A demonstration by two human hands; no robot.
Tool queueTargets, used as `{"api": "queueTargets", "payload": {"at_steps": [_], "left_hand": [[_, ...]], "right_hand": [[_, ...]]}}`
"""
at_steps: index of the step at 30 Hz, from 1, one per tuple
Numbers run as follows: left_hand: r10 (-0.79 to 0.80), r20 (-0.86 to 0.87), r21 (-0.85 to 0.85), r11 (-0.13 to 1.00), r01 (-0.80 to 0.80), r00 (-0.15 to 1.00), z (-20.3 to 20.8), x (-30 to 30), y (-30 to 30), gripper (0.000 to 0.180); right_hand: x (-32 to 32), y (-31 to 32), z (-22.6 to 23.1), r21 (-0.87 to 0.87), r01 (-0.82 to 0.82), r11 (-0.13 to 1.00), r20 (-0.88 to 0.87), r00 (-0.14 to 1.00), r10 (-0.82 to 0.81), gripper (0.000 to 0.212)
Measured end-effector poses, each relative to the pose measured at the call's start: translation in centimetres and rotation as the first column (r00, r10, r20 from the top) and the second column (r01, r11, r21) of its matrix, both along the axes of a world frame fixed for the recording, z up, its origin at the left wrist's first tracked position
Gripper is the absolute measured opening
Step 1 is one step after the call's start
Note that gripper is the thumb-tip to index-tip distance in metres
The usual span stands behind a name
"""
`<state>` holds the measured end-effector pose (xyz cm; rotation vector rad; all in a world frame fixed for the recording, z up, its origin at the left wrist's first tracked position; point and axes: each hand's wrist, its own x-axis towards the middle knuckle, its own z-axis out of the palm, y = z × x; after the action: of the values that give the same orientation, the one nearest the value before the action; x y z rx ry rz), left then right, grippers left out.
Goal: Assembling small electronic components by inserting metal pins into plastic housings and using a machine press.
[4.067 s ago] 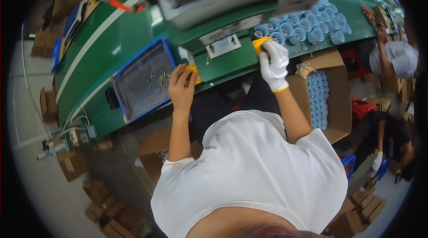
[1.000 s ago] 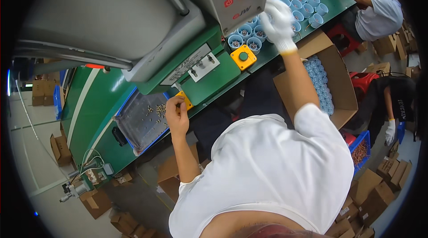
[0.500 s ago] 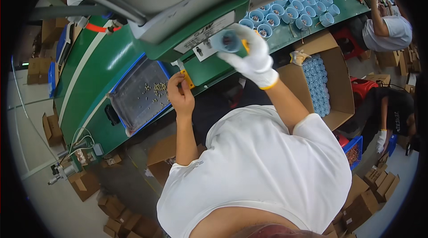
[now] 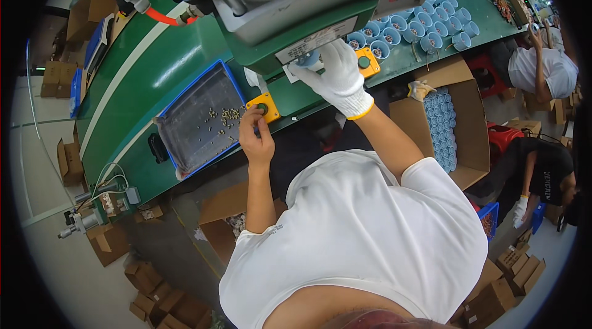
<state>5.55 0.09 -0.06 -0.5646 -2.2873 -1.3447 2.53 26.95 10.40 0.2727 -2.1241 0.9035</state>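
Observation:
My right hand point(image 4: 342, 79), in a white glove with a yellow-edged cuff, is closed around a light-blue plastic cup point(image 4: 308, 59). The cup is under the head of a green and grey press point(image 4: 302, 27), which hides much of it; its contents do not show. My bare left hand point(image 4: 256, 139) has bent fingers with the thumb apart, and nothing shows in it. Its fingertips are at a yellow button box point(image 4: 269, 108) with a dark green button; whether they press it I cannot tell. A second yellow button box point(image 4: 368, 62) sits right of the glove.
A blue-rimmed tray point(image 4: 188, 131) with small brass-coloured pieces stands left on the green bench point(image 4: 148, 172). Many filled blue cups point(image 4: 425, 20) stand at right. Below them, a cardboard box point(image 4: 410, 119) holds stacked cups point(image 4: 441, 125). Two other people work at right.
My right hand has brought the cup from in front of the press to beneath its head. My left hand stays by the near button box. The view has shifted slightly.

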Motion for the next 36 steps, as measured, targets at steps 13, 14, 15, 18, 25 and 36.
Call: {"api": "queueTargets", "payload": {"at_steps": [13,14,15,18,25,36], "left_hand": [[-0.001,-0.015,-0.021,1.000,0.001,1.000,0.2,0.2,0.1,0.006],[-0.003,-0.009,-0.020,1.000,0.003,1.000,0.2,0.2,0.0,0.006],[-0.001,-0.011,-0.019,1.000,0.001,1.000,0.2,0.3,0.0,0.006],[0.002,-0.008,-0.013,1.000,-0.002,1.000,0.2,0.1,0.0,0.006],[-0.001,-0.081,-0.098,0.995,-0.007,0.997,0.6,0.0,-0.1,0.009],[0.059,-0.225,-0.262,0.958,-0.119,0.973,-0.4,0.3,0.5,0.012]], "right_hand": [[0.3,-0.6,-0.2,0.042,0.093,0.995,-0.048,0.995,-0.091,0.041],[0.2,-0.6,-0.4,0.059,0.115,0.992,0.009,0.993,-0.116,0.041],[0.2,-0.5,-0.4,0.060,0.114,0.992,0.006,0.993,-0.115,0.041],[-0.1,-0.4,-0.3,0.064,0.110,0.992,-0.008,0.994,-0.110,0.041],[1.4,1.3,2.0,0.089,0.034,0.995,0.109,0.993,-0.044,0.040],[6.8,8.8,-2.6,0.115,0.072,0.991,-0.038,0.997,-0.068,0.026]]}}
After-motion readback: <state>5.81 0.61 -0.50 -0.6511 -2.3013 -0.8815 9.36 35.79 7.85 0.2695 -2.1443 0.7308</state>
